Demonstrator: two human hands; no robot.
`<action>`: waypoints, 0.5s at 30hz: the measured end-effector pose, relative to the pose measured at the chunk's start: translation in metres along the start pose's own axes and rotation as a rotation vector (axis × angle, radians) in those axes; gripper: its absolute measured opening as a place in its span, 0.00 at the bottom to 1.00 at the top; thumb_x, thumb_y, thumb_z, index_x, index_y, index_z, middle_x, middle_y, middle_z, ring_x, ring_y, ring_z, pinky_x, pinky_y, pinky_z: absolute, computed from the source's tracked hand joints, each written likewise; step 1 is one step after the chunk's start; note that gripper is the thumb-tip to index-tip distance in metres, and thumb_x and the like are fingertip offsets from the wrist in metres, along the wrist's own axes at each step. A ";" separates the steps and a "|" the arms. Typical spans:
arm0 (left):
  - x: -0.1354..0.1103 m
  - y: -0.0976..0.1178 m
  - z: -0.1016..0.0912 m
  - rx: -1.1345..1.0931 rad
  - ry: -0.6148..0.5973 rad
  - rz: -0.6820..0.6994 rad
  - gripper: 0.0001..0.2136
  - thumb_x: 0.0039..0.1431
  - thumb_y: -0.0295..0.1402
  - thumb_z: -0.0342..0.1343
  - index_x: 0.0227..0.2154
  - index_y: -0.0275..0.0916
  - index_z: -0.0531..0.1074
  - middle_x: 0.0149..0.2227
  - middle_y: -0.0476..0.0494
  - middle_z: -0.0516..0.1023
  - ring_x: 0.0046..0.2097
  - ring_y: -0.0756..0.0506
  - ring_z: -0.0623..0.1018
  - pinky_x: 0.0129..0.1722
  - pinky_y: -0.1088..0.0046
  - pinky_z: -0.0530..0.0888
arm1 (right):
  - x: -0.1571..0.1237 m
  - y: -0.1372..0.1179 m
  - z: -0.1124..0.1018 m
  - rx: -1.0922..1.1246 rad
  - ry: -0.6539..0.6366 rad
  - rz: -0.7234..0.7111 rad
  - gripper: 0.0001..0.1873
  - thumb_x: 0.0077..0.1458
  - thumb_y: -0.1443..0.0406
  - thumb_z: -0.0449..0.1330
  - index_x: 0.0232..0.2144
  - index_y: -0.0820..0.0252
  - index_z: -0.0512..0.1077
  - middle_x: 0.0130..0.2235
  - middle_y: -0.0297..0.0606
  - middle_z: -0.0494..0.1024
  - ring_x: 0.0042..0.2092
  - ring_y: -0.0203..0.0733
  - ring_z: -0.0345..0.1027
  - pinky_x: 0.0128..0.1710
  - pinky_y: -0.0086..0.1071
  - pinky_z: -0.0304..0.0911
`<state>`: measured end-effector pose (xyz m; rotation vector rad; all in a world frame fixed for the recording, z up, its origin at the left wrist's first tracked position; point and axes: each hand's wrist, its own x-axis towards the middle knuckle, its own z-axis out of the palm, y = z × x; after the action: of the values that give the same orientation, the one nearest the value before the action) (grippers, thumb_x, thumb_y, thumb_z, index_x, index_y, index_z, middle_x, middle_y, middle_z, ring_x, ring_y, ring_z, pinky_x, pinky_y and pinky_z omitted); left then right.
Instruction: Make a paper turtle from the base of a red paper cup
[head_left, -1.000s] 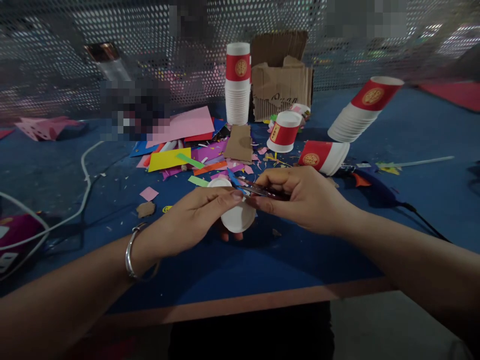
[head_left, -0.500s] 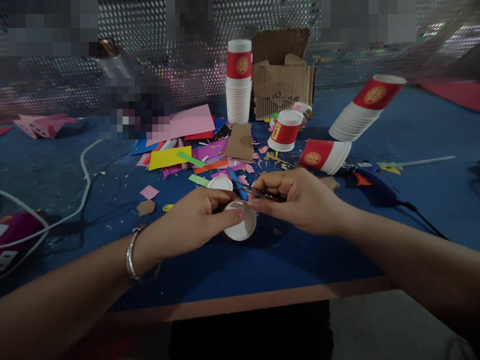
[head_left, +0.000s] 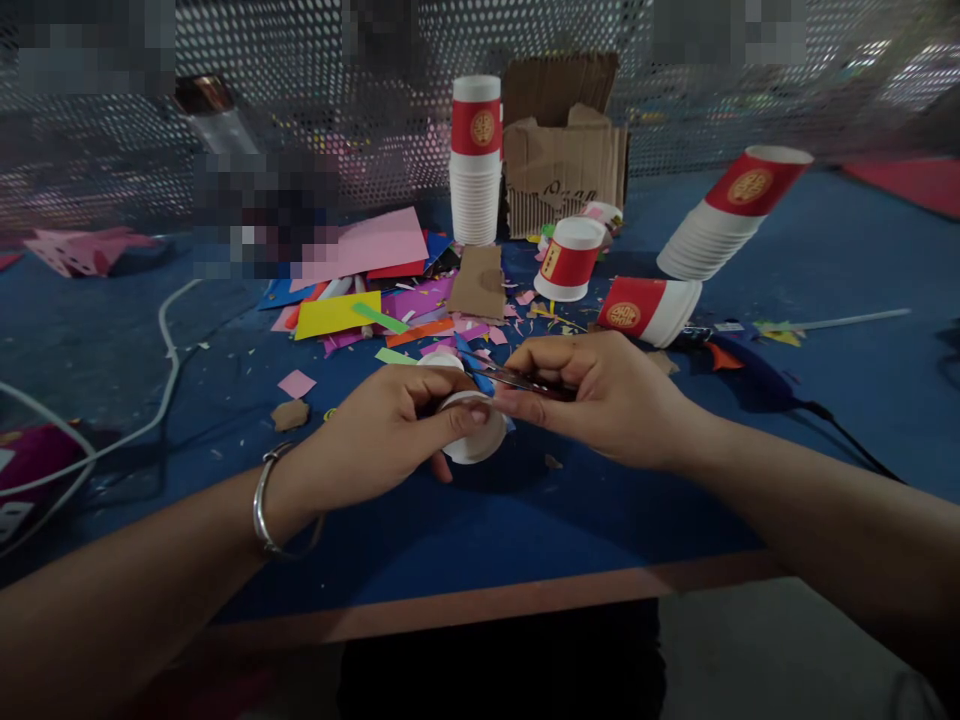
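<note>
My left hand (head_left: pixel 394 425) pinches a white round paper cup bottom (head_left: pixel 480 440) between thumb and fingers, with the thumb lying across its face. In my right hand (head_left: pixel 592 400) is a pair of scissors (head_left: pixel 517 378), their thin blades pointing left just above the rim of the cup bottom. Whether the blades touch the rim I cannot tell. Behind my left fingers lies another white round piece (head_left: pixel 441 360), partly covered. A blue strip (head_left: pixel 474 362) shows beyond the scissors.
Coloured paper (head_left: pixel 360 250) and scraps lie behind my hands, beside a cardboard piece (head_left: pixel 478 283). A tall cup stack (head_left: pixel 475 160), a leaning stack (head_left: pixel 731 215), an upturned cup (head_left: pixel 571 258) and a lying cup (head_left: pixel 649 310) stand around. A blue glue gun (head_left: pixel 757 375) and white cable (head_left: pixel 171 340) flank them.
The cup bottom has turned and shifted slightly up and left with my left hand, and a lower left finger now shows beneath it. My right hand with the scissors has barely moved.
</note>
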<state>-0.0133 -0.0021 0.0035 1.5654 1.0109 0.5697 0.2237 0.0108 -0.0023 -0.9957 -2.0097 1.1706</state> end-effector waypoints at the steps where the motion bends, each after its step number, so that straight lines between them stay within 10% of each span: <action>1: 0.000 0.000 0.000 0.008 0.010 0.002 0.13 0.64 0.44 0.70 0.37 0.38 0.85 0.39 0.45 0.81 0.29 0.50 0.79 0.25 0.78 0.81 | 0.000 0.000 0.000 -0.001 0.005 -0.009 0.23 0.62 0.48 0.72 0.35 0.62 0.78 0.27 0.30 0.71 0.28 0.33 0.59 0.26 0.29 0.54; 15: 0.000 0.002 0.002 -0.067 0.002 0.043 0.11 0.61 0.41 0.72 0.34 0.38 0.85 0.34 0.45 0.80 0.33 0.47 0.79 0.25 0.75 0.83 | 0.002 -0.001 -0.002 0.056 -0.040 -0.057 0.23 0.64 0.48 0.71 0.37 0.63 0.77 0.29 0.33 0.74 0.29 0.33 0.62 0.28 0.29 0.57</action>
<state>-0.0113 -0.0029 0.0049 1.5308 0.9525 0.6287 0.2239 0.0130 -0.0009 -0.8878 -2.0119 1.2186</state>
